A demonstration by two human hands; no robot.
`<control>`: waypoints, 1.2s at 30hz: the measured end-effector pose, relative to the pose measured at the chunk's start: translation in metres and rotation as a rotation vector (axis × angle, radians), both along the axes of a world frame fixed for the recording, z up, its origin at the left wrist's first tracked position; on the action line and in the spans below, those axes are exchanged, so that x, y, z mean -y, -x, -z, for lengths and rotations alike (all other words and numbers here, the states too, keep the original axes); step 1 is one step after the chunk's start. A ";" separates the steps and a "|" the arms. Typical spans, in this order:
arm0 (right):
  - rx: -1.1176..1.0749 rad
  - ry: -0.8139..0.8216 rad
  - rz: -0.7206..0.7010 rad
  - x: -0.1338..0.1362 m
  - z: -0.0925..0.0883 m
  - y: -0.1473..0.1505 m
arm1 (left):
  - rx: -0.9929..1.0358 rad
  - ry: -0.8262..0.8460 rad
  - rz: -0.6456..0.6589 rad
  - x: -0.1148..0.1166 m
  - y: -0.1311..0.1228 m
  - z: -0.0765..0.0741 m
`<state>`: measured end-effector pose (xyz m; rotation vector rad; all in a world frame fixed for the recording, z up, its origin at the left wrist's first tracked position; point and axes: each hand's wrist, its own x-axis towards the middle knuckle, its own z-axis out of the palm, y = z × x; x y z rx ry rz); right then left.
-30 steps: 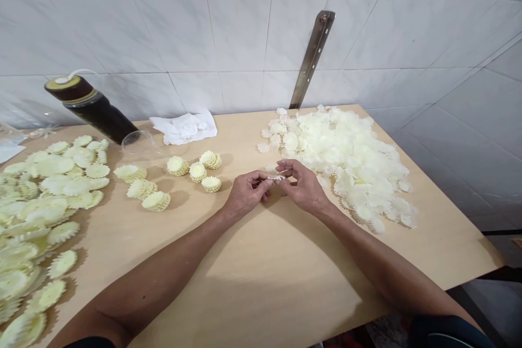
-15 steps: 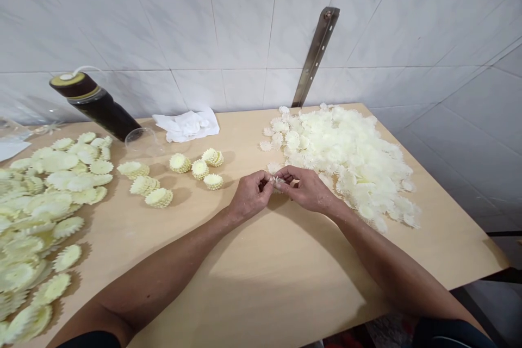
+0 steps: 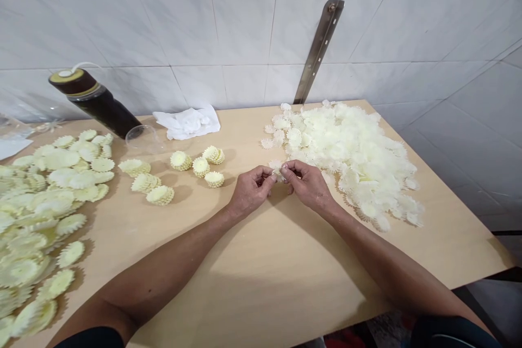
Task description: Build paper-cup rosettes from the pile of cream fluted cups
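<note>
Fingers closed, my left hand (image 3: 253,189) and my right hand (image 3: 304,182) meet over the middle of the table. Between their fingertips is a small, pale, scalloped disc (image 3: 278,174), pinched from both sides and partly hidden by the fingers. To the right of my right hand spreads a heap of thin, translucent, pale-yellow scalloped discs (image 3: 346,147). Several short stacks of such discs (image 3: 160,195) stand left of my left hand. I cannot tell whether one disc or more is in my fingers.
Thicker pale-yellow scalloped pieces (image 3: 61,185) pile up at the left. Behind them a dark bottle (image 3: 104,109) leans beside a clear plastic lid (image 3: 144,140). White tissue (image 3: 188,122) lies near the tiled wall (image 3: 244,16). A slotted metal bracket (image 3: 318,51) is fixed upright at the back.
My fingertips have drawn slightly apart, so more of the pale disc shows between them. The view has shifted a little. The stacks and heaps stay in place.
</note>
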<state>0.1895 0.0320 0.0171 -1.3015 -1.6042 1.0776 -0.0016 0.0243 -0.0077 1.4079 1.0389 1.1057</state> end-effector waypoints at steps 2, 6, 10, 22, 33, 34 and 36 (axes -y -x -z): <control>-0.034 0.029 0.001 0.000 0.000 0.001 | 0.000 0.021 -0.019 -0.001 0.000 0.001; -0.105 0.113 -0.051 0.000 -0.002 0.000 | -0.012 0.017 -0.021 -0.001 0.001 0.001; -0.120 0.182 -0.095 -0.001 -0.002 -0.001 | -0.122 -0.055 -0.041 0.002 0.001 -0.002; 0.064 0.101 -0.045 0.001 -0.009 0.002 | -0.172 -0.102 -0.071 0.005 0.000 -0.007; 0.156 0.073 -0.042 0.000 -0.006 0.003 | -0.054 0.005 -0.054 0.002 0.000 -0.003; 0.159 0.077 -0.034 0.000 -0.006 0.003 | -0.043 0.005 -0.055 0.002 -0.001 -0.003; 0.166 0.075 -0.013 -0.001 -0.005 0.004 | -0.021 0.005 -0.066 0.002 -0.001 -0.002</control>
